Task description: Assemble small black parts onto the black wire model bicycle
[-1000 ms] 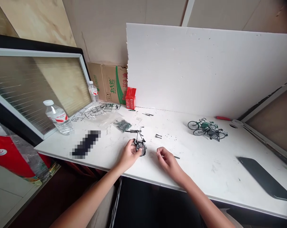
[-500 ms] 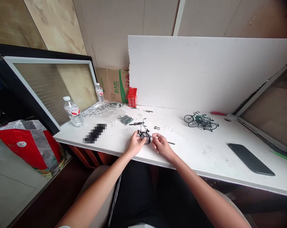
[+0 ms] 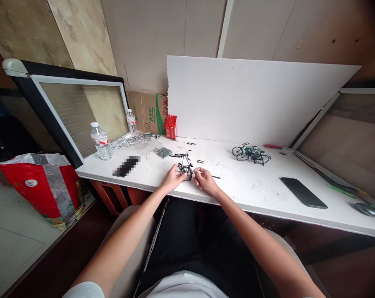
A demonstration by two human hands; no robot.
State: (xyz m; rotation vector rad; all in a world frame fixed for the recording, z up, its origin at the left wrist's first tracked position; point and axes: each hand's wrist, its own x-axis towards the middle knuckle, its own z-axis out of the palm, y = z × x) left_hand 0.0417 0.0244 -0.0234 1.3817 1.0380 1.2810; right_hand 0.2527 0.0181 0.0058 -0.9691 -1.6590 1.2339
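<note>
A black model bicycle (image 3: 186, 169) is sitting near the front edge of the bench (image 3: 237, 186), its spoked wheel facing the person. The left hand (image 3: 173, 179) is gripping it by that wheel, thumb across the spokes. The right hand (image 3: 205, 181) is hovering just beside the wheel, its fingers bending in narrowly; whether they are pinching anything small, I cannot tell. A small black part (image 3: 200, 161) is lying just beyond, and a thin dark stick (image 3: 216, 177) is resting by the right hand. Farther right, model bicycles (image 3: 251, 154) are standing bunched together, behind a dark flat slab (image 3: 303, 192)
</note>
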